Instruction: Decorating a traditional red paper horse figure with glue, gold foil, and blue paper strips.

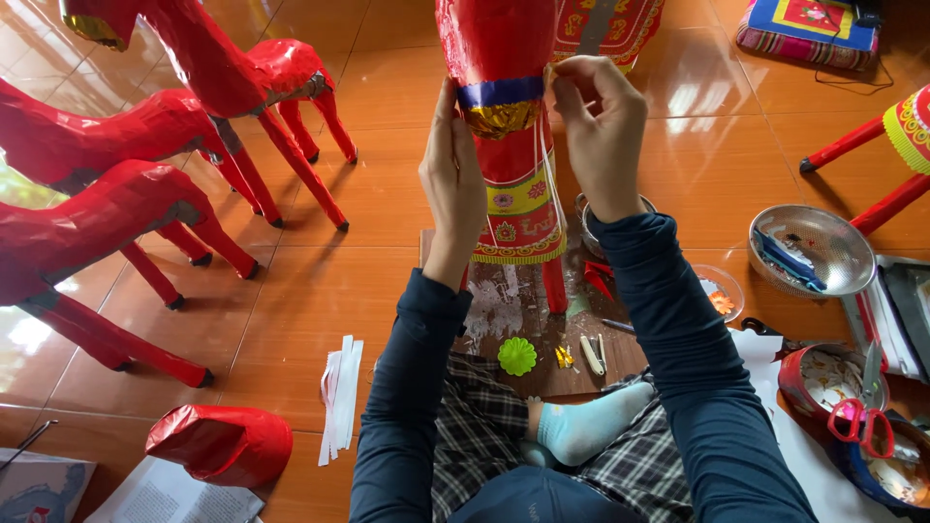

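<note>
A red paper horse figure [496,44] stands in front of me with a blue and gold foil band [501,105] around its neck and a patterned yellow-red cloth [518,218] below. My left hand [452,179] rests flat against the left side of the figure by the band. My right hand [603,126] pinches the band's right end and thin white strings [545,155] that hang down. The figure's red leg [554,284] stands on a stained wooden board [504,310].
Three headless red paper horses [126,194] stand at left on the orange tiled floor. A red paper head [221,444] and white paper strips [340,392] lie near left. A green paper flower [517,355], metal bowl [812,250], tins and red scissors [862,424] sit at right.
</note>
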